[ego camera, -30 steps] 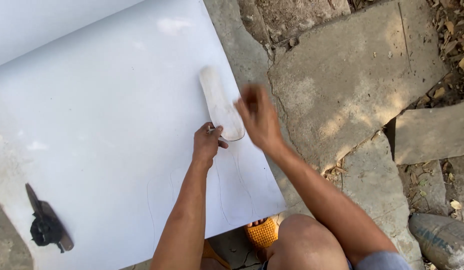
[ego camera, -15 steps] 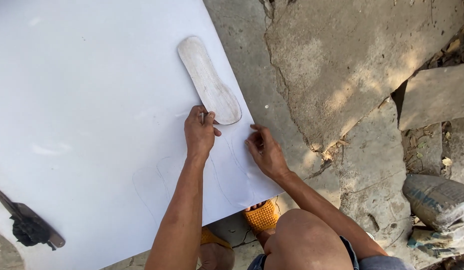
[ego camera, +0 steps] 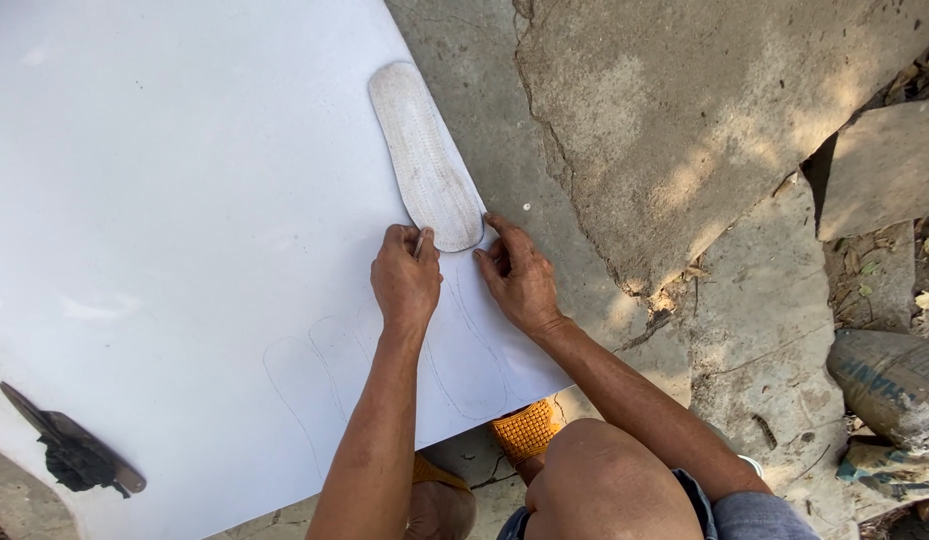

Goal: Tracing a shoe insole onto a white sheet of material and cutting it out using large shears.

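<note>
A large white sheet (ego camera: 165,200) lies on the ground, with faint traced sole outlines near its lower edge. A worn whitish sole-shaped template (ego camera: 425,155) rests on the sheet near its right edge. My left hand (ego camera: 405,280) grips a thin pencil-like tool (ego camera: 420,243) at the template's near end. My right hand (ego camera: 515,275) lies flat on the sheet just right of that end, fingertips touching the template's rim.
A dark-handled knife wrapped in black cloth (ego camera: 70,450) lies at the sheet's lower left. Cracked concrete slabs (ego camera: 685,130) surround the sheet on the right. An orange sandal (ego camera: 525,430) and my knee (ego camera: 605,490) are below. A grey sack (ego camera: 890,380) sits at far right.
The view has shifted so the sheet and template sit higher and more central. My right hand came down from the air onto the sheet beside the template's near end; my left hand stays there.
</note>
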